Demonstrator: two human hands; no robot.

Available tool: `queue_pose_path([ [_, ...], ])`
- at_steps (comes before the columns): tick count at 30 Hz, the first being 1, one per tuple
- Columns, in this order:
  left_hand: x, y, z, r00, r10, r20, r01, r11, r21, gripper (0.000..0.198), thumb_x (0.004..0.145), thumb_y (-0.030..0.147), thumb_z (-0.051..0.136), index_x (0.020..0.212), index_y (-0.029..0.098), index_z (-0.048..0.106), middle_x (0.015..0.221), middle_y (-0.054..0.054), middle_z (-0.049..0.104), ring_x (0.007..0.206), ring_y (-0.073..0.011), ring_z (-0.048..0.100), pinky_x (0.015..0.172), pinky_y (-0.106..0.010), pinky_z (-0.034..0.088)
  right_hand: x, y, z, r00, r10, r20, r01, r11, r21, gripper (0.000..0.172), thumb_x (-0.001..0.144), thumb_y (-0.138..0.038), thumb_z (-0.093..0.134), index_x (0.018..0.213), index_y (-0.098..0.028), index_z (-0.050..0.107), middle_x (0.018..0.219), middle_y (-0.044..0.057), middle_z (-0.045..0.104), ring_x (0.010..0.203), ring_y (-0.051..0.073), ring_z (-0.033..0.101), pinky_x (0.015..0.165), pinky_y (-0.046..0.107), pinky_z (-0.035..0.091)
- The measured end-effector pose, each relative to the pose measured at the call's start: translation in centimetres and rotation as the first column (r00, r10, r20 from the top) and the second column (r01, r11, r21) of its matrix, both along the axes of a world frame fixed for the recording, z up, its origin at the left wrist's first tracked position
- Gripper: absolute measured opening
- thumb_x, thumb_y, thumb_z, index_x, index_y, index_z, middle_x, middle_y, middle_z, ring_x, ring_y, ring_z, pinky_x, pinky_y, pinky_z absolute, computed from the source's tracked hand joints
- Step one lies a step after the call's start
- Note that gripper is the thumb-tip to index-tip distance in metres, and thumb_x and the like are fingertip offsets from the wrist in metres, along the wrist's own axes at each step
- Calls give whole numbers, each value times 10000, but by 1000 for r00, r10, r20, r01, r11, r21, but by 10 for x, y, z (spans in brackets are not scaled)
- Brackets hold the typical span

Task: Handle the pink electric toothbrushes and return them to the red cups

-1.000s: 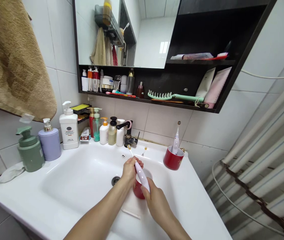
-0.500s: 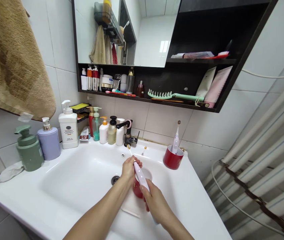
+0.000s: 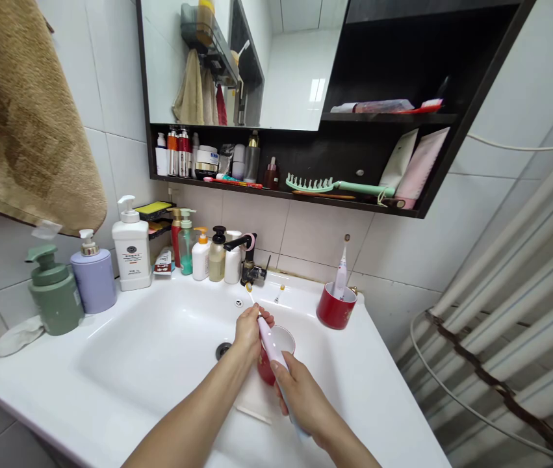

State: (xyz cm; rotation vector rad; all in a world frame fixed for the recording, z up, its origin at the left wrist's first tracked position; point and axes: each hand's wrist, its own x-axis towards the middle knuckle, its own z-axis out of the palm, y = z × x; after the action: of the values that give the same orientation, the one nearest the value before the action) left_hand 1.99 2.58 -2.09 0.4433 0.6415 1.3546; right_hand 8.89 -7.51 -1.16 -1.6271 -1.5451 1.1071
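Over the sink, both hands are on a pale pink electric toothbrush. My left hand is closed round its upper end, pinching near the white brush head, which sticks up past the fingers. Lower down, my right hand is wrapped around the handle. A light bluish part shows under the right palm; what it is I cannot make out. Behind the toothbrush, a red cup with a white inside is in the basin, partly covered by the hands. A loose brush head lies near the faucet.
A black faucet rises at the back rim. Right of it stands a red holder with another electric toothbrush. Several pump bottles line the left and back. A dark cabinet hangs above; a pleated curtain is at right.
The view shifts very slightly. Both hands keep their hold on the toothbrush, and my right hand's fingers have moved a little around the handle.
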Motion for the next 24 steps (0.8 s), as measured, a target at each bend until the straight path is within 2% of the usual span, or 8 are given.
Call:
queue_pose_path([
  [4, -2, -1, 3, 1000, 18, -15, -19, 1000, -12, 122, 661, 186, 442, 553, 133, 422, 418, 29, 453, 408, -91, 481, 509, -251, 407, 0, -1, -2, 976, -109, 191, 84, 987, 137, 209, 722, -354, 300, 789, -195, 418, 510, -37, 396, 427, 87, 364, 429, 204, 287],
  [9, -2, -4, 6, 999, -2, -38, 0, 999, -34, 141, 681, 175, 421, 547, 135, 409, 423, 29, 448, 404, -82, 475, 490, -232, 400, -3, -2, 2, 998, -8, -61, 5, 999, -49, 256, 748, -361, 206, 750, -179, 386, 547, -35, 381, 387, 62, 342, 391, 188, 293],
  [14, -1, -2, 6, 999, 11, -49, -13, 999, -47, 145, 699, 173, 402, 559, 139, 410, 432, 28, 444, 406, -82, 473, 509, -247, 413, 3, -1, 0, 953, -105, 284, 70, 989, 132, 217, 727, -339, 288, 805, -195, 430, 546, -15, 441, 476, 105, 408, 455, 212, 291],
  [16, -8, 2, 6, 997, 41, -62, -44, 998, -47, 160, 709, 168, 388, 552, 141, 399, 430, 30, 438, 396, -70, 462, 508, -230, 412, 5, -4, -1, 952, -71, 297, 38, 992, 117, 233, 735, -333, 274, 834, -198, 437, 562, -9, 460, 465, 103, 415, 460, 213, 295],
  [19, -24, 12, 7, 984, 131, -119, -135, 991, -25, 189, 732, 166, 349, 547, 147, 379, 438, 36, 434, 399, -46, 456, 524, -196, 409, 8, -12, -2, 975, 11, 224, -30, 996, 81, 261, 743, -336, 266, 888, -201, 435, 574, -15, 470, 418, 87, 407, 460, 211, 311],
  [20, -28, 15, 7, 978, 118, -170, -120, 993, 0, 182, 733, 179, 351, 558, 146, 387, 450, 35, 441, 412, -47, 465, 529, -194, 410, 8, -13, -1, 979, 12, 206, -31, 995, 92, 270, 745, -340, 264, 902, -203, 434, 577, -16, 473, 412, 85, 408, 461, 211, 317],
  [22, -26, 21, 8, 923, -29, -384, 52, 997, 49, 167, 726, 219, 369, 589, 140, 423, 491, 23, 470, 433, -55, 479, 518, -198, 411, 9, -15, 1, 984, -28, 175, 5, 991, 132, 293, 751, -350, 248, 936, -206, 424, 586, -14, 482, 419, 89, 422, 464, 213, 328],
  [24, -13, 28, 10, 716, -161, -679, 252, 967, 36, 192, 723, 257, 368, 619, 132, 469, 515, 7, 492, 446, -67, 485, 489, -198, 403, 10, -14, 4, 984, -85, 159, 56, 982, 180, 320, 756, -361, 231, 978, -203, 401, 597, -7, 496, 462, 106, 459, 473, 216, 340],
])
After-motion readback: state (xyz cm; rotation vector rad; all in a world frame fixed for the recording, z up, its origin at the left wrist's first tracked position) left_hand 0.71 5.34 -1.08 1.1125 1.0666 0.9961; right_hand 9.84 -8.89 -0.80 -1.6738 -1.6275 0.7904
